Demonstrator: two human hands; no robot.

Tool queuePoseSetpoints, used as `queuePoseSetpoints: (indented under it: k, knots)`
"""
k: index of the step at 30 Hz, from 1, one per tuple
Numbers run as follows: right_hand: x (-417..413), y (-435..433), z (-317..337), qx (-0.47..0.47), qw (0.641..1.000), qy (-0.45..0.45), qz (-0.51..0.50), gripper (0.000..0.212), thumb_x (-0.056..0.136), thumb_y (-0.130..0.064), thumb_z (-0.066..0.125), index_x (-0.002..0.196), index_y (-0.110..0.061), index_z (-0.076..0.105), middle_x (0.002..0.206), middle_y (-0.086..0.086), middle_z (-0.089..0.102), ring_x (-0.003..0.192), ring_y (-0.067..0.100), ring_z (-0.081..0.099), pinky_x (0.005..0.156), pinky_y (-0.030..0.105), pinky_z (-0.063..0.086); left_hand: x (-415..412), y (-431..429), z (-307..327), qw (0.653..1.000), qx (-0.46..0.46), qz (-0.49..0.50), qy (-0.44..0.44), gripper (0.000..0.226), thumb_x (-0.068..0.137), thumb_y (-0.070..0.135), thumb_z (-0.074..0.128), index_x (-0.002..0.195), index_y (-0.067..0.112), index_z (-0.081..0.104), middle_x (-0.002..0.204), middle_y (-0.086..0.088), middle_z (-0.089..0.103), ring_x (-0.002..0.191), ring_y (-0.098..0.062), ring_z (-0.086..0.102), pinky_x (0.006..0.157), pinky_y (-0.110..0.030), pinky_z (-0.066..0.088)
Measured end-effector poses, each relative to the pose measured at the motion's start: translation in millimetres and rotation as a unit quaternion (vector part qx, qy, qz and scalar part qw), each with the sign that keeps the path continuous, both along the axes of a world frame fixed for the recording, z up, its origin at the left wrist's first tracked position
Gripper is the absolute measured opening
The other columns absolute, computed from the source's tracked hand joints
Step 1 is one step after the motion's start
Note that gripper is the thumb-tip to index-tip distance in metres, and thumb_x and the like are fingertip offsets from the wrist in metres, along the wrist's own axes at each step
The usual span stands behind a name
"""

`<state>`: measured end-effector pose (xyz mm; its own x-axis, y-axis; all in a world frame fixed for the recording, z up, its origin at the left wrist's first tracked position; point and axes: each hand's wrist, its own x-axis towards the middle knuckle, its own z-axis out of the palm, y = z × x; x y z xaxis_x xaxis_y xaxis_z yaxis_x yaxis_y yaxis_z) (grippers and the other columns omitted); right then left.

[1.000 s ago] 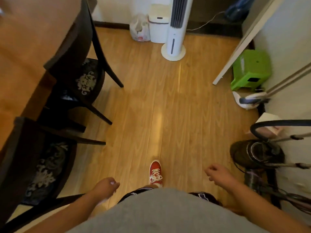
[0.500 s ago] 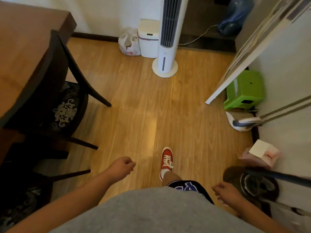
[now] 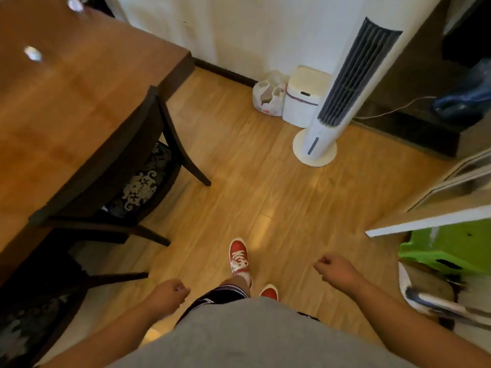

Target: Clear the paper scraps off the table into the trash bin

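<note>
Two small white paper scraps lie on the brown wooden table (image 3: 79, 83) at the upper left: one scrap (image 3: 33, 53) nearer, another scrap (image 3: 75, 4) at the top edge. The white lidded trash bin (image 3: 303, 99) stands on the floor by the far wall, its lid down. My left hand (image 3: 170, 293) hangs low at the centre as a closed fist. My right hand (image 3: 334, 266) is also curled shut, further right. Nothing shows in either fist. Both hands are far from the scraps and the bin.
Two dark chairs (image 3: 127, 181) are tucked against the table's near side. A white tower fan (image 3: 334, 107) stands just right of the bin, a plastic bag (image 3: 268, 98) to its left. A green stool (image 3: 449, 248) and a door edge (image 3: 425, 221) sit at the right. My red shoes (image 3: 239, 257) are on the wooden floor.
I have walked forward along the table; the bin and fan are nearer and the table's far end with the scraps has come into view. My arms swing, fists closed.
</note>
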<state>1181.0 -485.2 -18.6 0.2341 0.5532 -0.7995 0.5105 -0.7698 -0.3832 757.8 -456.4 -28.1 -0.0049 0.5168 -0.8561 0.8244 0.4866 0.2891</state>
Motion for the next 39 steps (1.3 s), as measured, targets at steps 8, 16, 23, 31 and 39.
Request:
queuePoseSetpoints:
  k: [8, 16, 23, 31, 39]
  knots:
    - [-19, 167, 7, 0.031, 0.996, -0.003, 0.079, 0.016, 0.090, -0.033, 0.061, 0.081, -0.020, 0.061, 0.085, 0.003, 0.065, 0.085, 0.023, 0.066, 0.066, 0.031, 0.045, -5, 109, -30, 0.999, -0.015, 0.050, -0.001, 0.025, 0.093, 0.034, 0.057, 0.078, 0.015, 0.062, 0.074, 0.000, 0.066, 0.066, -0.013, 0.060, 0.057, -0.023, 0.045]
    - [9, 265, 19, 0.012, 0.995, -0.067, 0.072, 0.017, 0.089, -0.033, 0.063, 0.078, -0.020, 0.063, 0.078, 0.005, 0.069, 0.072, 0.019, 0.067, 0.056, 0.028, 0.045, 25, 273, 6, 0.998, 0.022, 0.004, -0.052, 0.021, 0.092, 0.041, 0.054, 0.078, 0.025, 0.059, 0.083, 0.001, 0.063, 0.076, -0.014, 0.059, 0.066, -0.029, 0.047]
    - [29, 359, 13, -0.064, 0.988, -0.076, 0.118, 0.024, 0.090, -0.035, 0.062, 0.089, -0.011, 0.062, 0.097, 0.006, 0.067, 0.089, 0.021, 0.065, 0.089, 0.044, 0.054, 73, 377, 60, 0.983, 0.099, 0.063, -0.138, 0.015, 0.094, 0.038, 0.054, 0.088, 0.026, 0.061, 0.091, 0.001, 0.065, 0.085, -0.013, 0.062, 0.070, -0.026, 0.049]
    - [-51, 556, 48, 0.065, 0.952, -0.005, 0.299, 0.012, 0.090, -0.042, 0.058, 0.094, -0.031, 0.061, 0.096, -0.013, 0.065, 0.089, 0.002, 0.059, 0.076, 0.022, 0.046, 79, 499, 118, 0.959, 0.241, 0.102, -0.113, 0.015, 0.092, 0.049, 0.052, 0.097, 0.039, 0.061, 0.092, 0.018, 0.064, 0.084, 0.002, 0.059, 0.069, -0.018, 0.047]
    - [-196, 711, 87, 0.162, 0.859, 0.097, 0.476, 0.024, 0.091, -0.046, 0.054, 0.111, -0.032, 0.058, 0.099, -0.014, 0.062, 0.090, 0.001, 0.060, 0.077, 0.021, 0.050, 8, 576, 116, 0.940, 0.258, 0.219, 0.044, 0.022, 0.090, 0.047, 0.054, 0.110, 0.037, 0.057, 0.107, 0.014, 0.061, 0.099, -0.004, 0.057, 0.085, -0.026, 0.051]
